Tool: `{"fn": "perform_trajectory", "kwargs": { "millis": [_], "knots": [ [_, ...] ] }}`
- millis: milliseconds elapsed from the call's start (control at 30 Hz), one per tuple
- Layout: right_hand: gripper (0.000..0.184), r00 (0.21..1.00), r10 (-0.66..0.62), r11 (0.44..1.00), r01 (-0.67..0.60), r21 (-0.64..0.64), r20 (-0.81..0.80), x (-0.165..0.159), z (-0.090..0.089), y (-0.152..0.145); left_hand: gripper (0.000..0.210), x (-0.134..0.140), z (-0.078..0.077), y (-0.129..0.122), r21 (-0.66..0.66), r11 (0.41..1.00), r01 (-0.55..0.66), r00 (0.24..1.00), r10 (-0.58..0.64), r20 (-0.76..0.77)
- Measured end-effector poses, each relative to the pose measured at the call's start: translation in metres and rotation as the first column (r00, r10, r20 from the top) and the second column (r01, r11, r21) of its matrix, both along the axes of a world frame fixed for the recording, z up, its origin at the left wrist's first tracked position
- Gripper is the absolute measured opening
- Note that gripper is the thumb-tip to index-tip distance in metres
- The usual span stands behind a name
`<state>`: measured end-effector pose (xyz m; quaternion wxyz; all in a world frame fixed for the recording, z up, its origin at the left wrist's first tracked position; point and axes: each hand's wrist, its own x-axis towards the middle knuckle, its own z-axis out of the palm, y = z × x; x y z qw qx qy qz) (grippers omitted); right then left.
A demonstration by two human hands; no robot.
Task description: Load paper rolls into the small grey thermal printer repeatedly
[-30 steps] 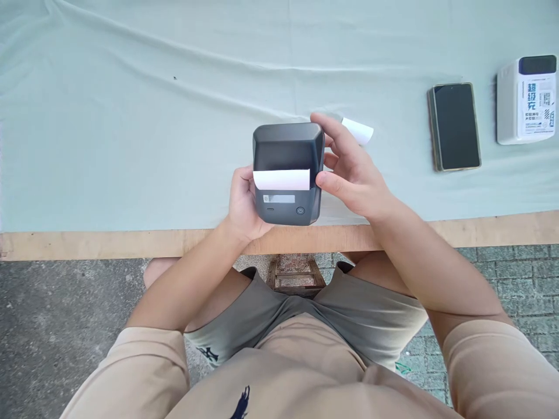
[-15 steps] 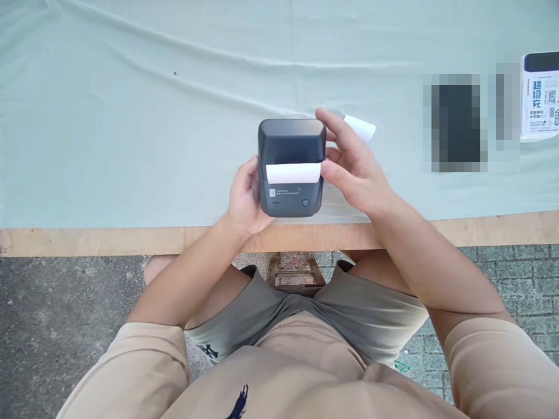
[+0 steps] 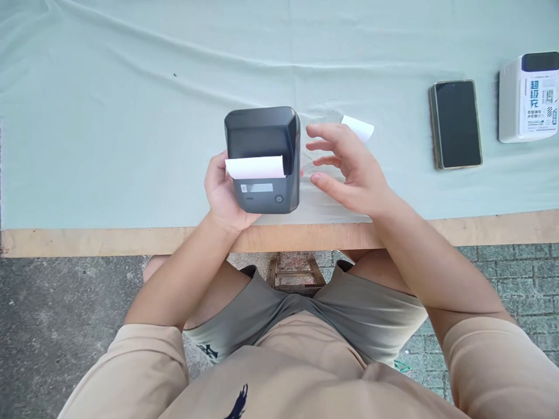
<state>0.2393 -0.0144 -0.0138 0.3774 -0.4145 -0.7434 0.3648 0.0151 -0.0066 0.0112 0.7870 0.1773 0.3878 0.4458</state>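
Note:
A dark grey label printer is held up over the near part of the table, slightly turned. A strip of white paper sticks out of its slot, and a round power button shows on its lower front. My left hand grips the printer from the left and below; most of its fingers are hidden behind it. To the right of the printer, apart from it, my right hand has its fingers spread with nothing in them. A loose piece of white paper lies just beyond that hand.
On the right of the light green cloth lies a phone with a dark screen. Farther right stands a white box-shaped device with a printed label. The table's bare wooden edge runs along the near side.
The printer has moved left in my left hand and turned a little, showing its right side. My right hand has let go of it and its fingers have spread.

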Motion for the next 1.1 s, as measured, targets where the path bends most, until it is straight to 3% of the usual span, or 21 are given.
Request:
{"fn": "perform_trajectory", "kwargs": {
  "millis": [67,133,267,367,567,867,1100],
  "knots": [
    [0.055,1.000,-0.008,1.000,0.008,-0.014,0.002,0.000,0.001,0.000,0.047,0.001,0.003,0.000,0.020,0.999,0.034,0.995,-0.036,0.094],
    [0.054,1.000,-0.009,0.999,0.010,-0.032,0.015,0.001,0.001,0.000,0.051,0.001,0.004,0.001,0.005,1.000,0.021,0.996,-0.021,0.088],
    [0.053,0.998,-0.023,0.999,0.025,-0.039,0.056,0.005,-0.003,0.002,0.056,-0.005,-0.003,0.004,-0.044,0.998,0.047,0.990,-0.040,0.134],
    [0.050,0.999,-0.046,0.998,0.047,-0.031,0.029,0.007,-0.005,0.003,0.051,-0.009,-0.008,0.004,0.008,0.995,0.100,0.975,-0.099,0.200],
    [0.049,0.997,-0.074,0.996,0.075,-0.039,0.035,0.009,-0.006,0.004,0.059,-0.004,0.003,0.002,0.014,0.998,0.060,0.997,-0.061,0.048],
    [0.042,0.989,-0.146,0.989,0.146,-0.015,-0.023,0.013,-0.011,0.011,0.064,-0.003,-0.008,0.001,0.036,0.999,0.006,0.991,-0.011,0.131],
    [0.046,0.989,-0.148,0.988,0.148,-0.039,0.000,0.010,-0.008,0.011,0.072,0.000,-0.005,0.001,0.030,1.000,-0.004,0.999,0.002,0.052]
  ]
}}
